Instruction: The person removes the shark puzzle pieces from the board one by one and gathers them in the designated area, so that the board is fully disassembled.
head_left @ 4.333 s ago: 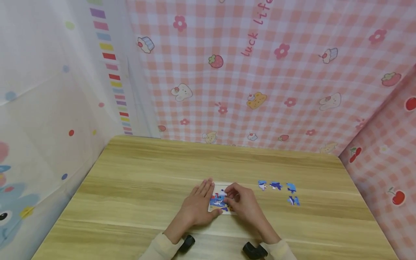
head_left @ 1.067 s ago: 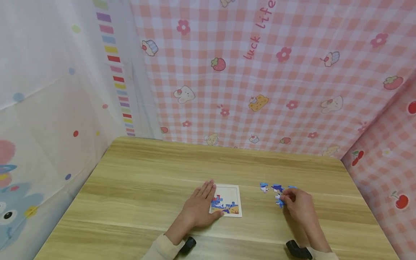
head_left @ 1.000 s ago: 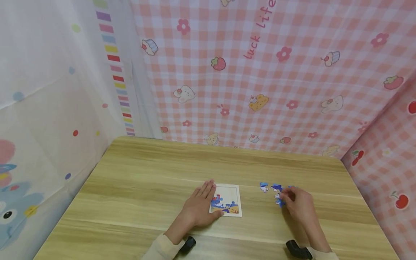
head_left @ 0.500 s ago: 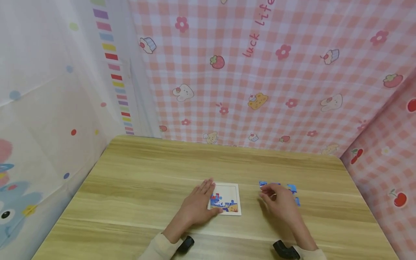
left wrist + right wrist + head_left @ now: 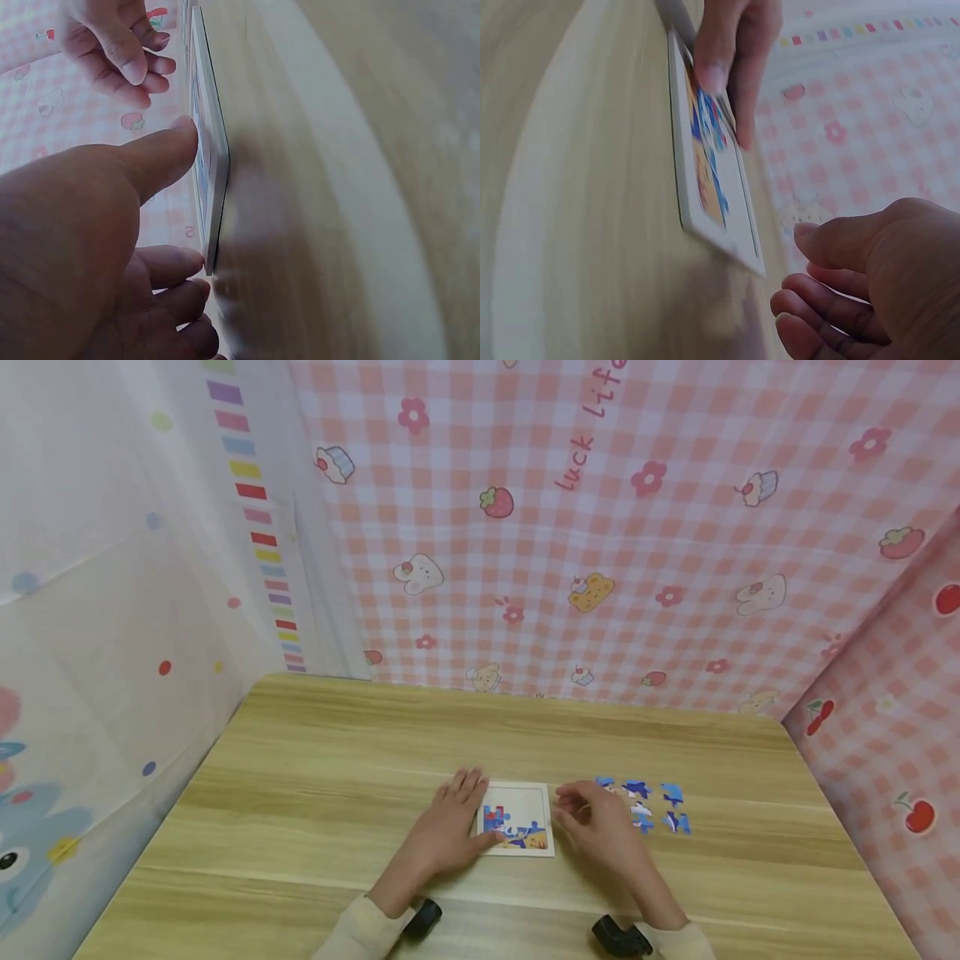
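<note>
Head: left hand [image 5: 446, 828], fingers straight, rests on puzzle board's [image 5: 519, 797] left edge. Right hand [image 5: 598, 823] has come left from loose pieces [image 5: 672, 793] to just beside board, which is no fuller. Left wrist: left hand's thumb touches board. Right wrist: right hand loosely bent, pinching nothing.

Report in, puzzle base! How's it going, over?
Left hand touching jigsaw tray. Right hand beside it, looks empty. Tray partly filled, top bare. In the way: left thumb, over its lower left.
</note>
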Tool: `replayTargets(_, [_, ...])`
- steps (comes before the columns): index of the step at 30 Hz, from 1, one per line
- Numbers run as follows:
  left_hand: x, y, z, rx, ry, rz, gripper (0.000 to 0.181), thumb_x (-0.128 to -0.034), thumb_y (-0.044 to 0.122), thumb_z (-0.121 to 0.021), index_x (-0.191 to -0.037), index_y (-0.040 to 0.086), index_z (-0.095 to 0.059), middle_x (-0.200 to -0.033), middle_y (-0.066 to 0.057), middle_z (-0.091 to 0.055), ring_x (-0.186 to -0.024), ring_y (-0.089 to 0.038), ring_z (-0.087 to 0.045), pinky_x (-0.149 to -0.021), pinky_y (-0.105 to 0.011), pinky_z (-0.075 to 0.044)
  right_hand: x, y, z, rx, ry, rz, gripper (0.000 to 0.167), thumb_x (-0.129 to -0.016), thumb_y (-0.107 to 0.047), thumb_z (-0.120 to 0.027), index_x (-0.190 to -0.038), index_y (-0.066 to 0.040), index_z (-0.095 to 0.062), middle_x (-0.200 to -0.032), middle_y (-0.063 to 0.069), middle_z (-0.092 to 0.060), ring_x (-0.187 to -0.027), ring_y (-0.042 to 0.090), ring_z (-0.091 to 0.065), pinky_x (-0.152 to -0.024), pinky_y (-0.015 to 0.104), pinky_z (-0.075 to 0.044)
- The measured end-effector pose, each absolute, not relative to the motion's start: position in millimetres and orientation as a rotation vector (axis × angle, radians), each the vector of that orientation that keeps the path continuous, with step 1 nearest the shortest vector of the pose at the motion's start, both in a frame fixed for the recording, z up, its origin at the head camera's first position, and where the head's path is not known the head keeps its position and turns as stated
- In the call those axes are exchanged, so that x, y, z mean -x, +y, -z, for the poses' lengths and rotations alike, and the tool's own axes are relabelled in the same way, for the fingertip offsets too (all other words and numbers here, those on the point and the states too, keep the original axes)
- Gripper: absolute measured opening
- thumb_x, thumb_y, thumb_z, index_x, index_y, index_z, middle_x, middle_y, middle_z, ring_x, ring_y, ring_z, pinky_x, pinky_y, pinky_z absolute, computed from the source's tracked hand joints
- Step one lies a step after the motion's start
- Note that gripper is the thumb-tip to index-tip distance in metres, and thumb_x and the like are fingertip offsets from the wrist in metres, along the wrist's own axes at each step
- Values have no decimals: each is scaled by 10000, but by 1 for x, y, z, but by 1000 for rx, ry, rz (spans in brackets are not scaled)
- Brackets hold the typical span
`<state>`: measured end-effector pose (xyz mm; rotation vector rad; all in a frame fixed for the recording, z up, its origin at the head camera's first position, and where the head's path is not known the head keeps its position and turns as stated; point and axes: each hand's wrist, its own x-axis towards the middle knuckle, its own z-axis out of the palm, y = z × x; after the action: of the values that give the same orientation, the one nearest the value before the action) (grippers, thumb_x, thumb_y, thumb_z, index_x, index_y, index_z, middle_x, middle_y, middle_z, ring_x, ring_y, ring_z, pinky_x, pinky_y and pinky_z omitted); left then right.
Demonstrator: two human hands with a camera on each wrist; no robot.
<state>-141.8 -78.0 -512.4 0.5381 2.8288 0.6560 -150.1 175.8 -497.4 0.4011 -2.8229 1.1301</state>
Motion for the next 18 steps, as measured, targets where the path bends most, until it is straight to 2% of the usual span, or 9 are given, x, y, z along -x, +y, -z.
replayTargets(8, [140,-82,510,-583,2827,-640,865,-991,523,-600,-1610,13,-275,-1714,-150,-195,-1595,-356,-180,-1301,-543,-195,147,147,501,-484,-2846,-1193,228,-891,-90,-791,-1098,-24,-720,-885,-22,-699,-796,69,-636,-724,205,-579])
replayTargets(12, [140,-82,508,-600,2844,-610,853,-995,507,-599,-1606,3,-281,-1710,-157,-211,-1591,-357,-196,-1296,-546,-212,148,133,504,-576,-2827,-1241,221,-892,-69,-780,-1093,-10,-713,-906,27,-710,-797,77,-645,-703,205,-582])
replayTargets(18, [140,-83,506,-614,2837,-601,850,-1003,497,-592,-1606,-8,-270,-1711,-164,-210,-1591,-362,-193,-1295,-549,-212,148,117,513,-607,-2801,-1268,253,-843,-43,-806,-1077,-8,-717,-911,44,-694,-777,74,-617,-675,180,-552])
